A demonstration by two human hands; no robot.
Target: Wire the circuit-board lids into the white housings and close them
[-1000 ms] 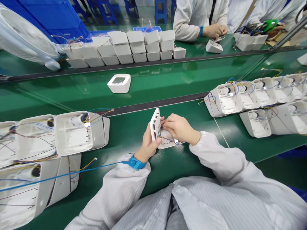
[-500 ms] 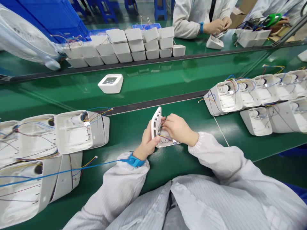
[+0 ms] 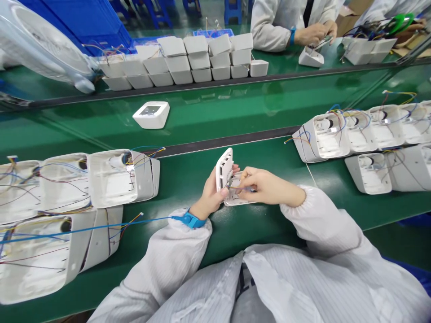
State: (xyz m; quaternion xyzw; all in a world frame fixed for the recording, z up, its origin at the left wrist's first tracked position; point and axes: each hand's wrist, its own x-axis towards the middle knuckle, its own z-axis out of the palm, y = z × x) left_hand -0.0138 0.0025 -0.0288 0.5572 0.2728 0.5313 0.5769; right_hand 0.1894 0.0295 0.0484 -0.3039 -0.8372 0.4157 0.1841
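Observation:
In the middle of the bench, my left hand [image 3: 213, 192] is closed round a white slotted plastic panel [image 3: 224, 169], held upright on its edge. A white housing [image 3: 232, 199] lies against the panel's lower edge, its inside partly hidden by my right hand. My right hand [image 3: 261, 185] reaches over it from the right, with thumb and fingers pinched on thin coloured wires [image 3: 232, 186] running to the panel. The wire ends are hidden by my fingers. A blue wrist strap [image 3: 191, 220] with a trailing blue cord is on my left wrist.
Open white housings with wires [image 3: 112, 179] stand in rows at left, and more housings [image 3: 332, 134] at right. A closed white unit with a screen [image 3: 151, 115] sits beyond the black strip [image 3: 202, 144]. Across, a co-worker's hands [image 3: 311, 35] work near stacked housings [image 3: 198, 60] and a fan [image 3: 43, 45].
My right hand has moved slightly right and down, its fingers now pulled back from the panel with the wires stretched between. My left hand keeps holding the panel. The view has shifted a little.

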